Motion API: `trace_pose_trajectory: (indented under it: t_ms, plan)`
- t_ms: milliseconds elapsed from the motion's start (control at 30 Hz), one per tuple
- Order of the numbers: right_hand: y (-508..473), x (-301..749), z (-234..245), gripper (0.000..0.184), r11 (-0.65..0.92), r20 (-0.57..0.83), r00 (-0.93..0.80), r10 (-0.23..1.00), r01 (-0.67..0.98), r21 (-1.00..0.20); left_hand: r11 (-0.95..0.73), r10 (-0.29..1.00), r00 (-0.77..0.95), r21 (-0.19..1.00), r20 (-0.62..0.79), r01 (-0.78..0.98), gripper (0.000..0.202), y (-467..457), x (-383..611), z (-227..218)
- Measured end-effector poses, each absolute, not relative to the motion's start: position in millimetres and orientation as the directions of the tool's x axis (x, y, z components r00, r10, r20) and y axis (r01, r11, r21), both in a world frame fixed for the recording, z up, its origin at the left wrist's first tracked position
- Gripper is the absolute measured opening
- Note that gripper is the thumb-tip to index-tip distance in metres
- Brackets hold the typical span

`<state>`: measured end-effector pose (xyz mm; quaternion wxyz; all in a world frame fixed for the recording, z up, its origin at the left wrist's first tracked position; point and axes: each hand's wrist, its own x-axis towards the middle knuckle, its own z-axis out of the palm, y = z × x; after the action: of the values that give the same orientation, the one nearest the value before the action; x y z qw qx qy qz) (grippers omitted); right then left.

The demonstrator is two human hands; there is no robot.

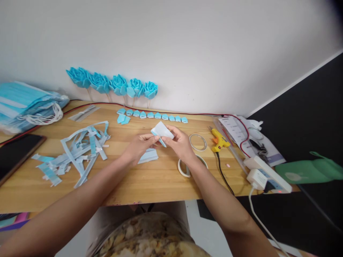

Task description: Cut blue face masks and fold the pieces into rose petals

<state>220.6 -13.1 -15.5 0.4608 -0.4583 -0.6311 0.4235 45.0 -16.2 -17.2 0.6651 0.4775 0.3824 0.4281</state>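
Between my two hands, above the table, is a partly folded piece of pale blue and white mask fabric (163,131). My left hand (139,146) pinches its left side, thumb on top. My right hand (180,141) grips the right side, its thumb near the fold and fingers behind. Below my hands lies a small stack of pale blue fabric pieces (148,156), partly covered by my left hand. Farther back stands a row of folded blue petals (150,115), with a couple of loose petals (123,119) in front at its left end.
Blue flowers on sticks (118,85) lean against the wall. Left are fabric scraps (80,151), a bag of masks (24,103) and a phone (20,153). Right are tape rolls (198,142), a yellow glue gun (220,140), a power strip (270,175) and a green bottle (308,171).
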Motion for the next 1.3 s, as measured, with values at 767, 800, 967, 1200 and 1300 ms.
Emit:
trace_pose_trajectory:
  t_ms: [767, 800, 967, 1200, 1300]
  plan:
    - [-11.2, 221.0, -16.9, 0.048, 0.245, 0.225, -0.128, 0.966, 0.172, -0.954, 0.173, 0.941, 0.318, 0.971, -0.113, -0.167, 0.029, -17.2, 45.9, -15.8]
    - [-11.1, 220.9, -17.1, 0.048, 0.244, 0.224, -0.128, 0.966, 0.170, -0.955, 0.177, 0.941, 0.318, 0.970, -0.117, -0.169, 0.029, -17.2, 46.2, -16.3]
    - [-11.4, 219.6, -17.6, 0.046, 0.264, 0.245, -0.119, 0.962, 0.184, -0.947, 0.177, 0.943, 0.313, 0.965, -0.111, -0.191, 0.030, -18.1, 48.0, -16.9]
    - [-14.7, 219.3, -14.4, 0.044, 0.258, 0.238, -0.130, 0.963, 0.171, -0.951, 0.135, 0.970, 0.227, 0.966, -0.083, -0.221, 0.027, -19.1, 49.2, -17.1]
    - [-16.7, 220.0, -11.5, 0.044, 0.247, 0.221, -0.158, 0.962, 0.169, -0.954, 0.140, 0.976, 0.199, 0.958, -0.090, -0.250, 0.028, -19.0, 49.9, -16.0]
